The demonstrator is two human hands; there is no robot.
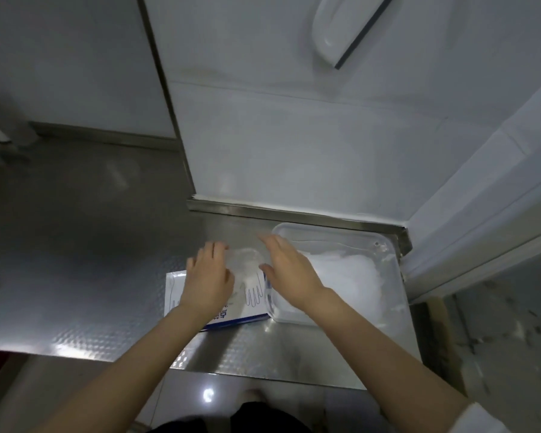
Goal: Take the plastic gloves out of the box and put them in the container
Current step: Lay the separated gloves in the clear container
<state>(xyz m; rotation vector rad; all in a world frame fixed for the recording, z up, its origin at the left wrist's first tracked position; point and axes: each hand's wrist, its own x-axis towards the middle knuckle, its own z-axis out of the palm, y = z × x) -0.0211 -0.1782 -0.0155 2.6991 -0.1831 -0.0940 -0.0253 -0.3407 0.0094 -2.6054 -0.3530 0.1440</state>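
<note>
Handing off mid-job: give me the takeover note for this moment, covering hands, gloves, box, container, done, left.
Left hand: over the box, fingers bent down; grip too blurred to tell.
Right hand: fingers straight, over the left rim of the container.
A clear glove bunches between the hands.
The container sits beside the box on the steel counter, holding a pile of gloves.
Done: that pile. Left: this glove, plus whatever the box hides.

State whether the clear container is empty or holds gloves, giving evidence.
Not empty: a white heap of plastic gloves lies inside the open-topped container.
</note>
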